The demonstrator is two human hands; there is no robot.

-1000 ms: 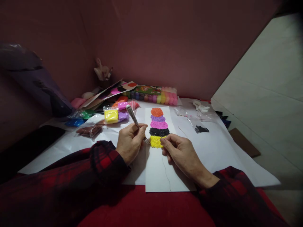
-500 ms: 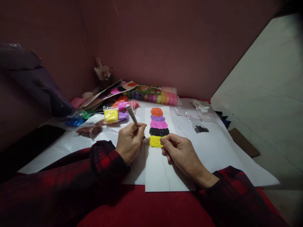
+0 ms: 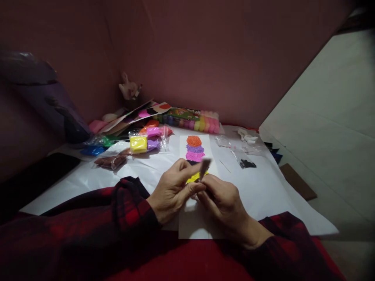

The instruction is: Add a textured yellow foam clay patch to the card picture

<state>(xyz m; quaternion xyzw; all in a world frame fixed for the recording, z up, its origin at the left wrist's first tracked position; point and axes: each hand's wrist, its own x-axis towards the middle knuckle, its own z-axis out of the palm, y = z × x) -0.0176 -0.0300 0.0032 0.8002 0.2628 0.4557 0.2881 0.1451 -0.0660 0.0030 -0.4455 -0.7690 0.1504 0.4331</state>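
My left hand (image 3: 175, 191) is closed on a fork (image 3: 204, 168), which looks blurred and points up over the card. My right hand (image 3: 224, 197) is pinched shut against the left fingertips at the fork's lower end; what lies between its fingers is hidden. Beneath both hands lies a white card (image 3: 187, 228). Textured bands of clay run down it: orange (image 3: 193, 141), purple (image 3: 195, 149), pink (image 3: 195, 157), then black and yellow (image 3: 193, 178), which the hands partly cover.
Bagged clay, including a yellow block (image 3: 138, 144) and a brown one (image 3: 110, 161), lies at the left. Behind stands a pack of coloured clay (image 3: 190, 120). At the right are a bag with black clay (image 3: 247, 163), white pieces (image 3: 247, 136) and a thin stick (image 3: 225, 166).
My left hand has moved right with the fork, from the card's left edge to meet my right hand. The fork's striped handle, upright before, no longer shows. The view has shifted slightly.
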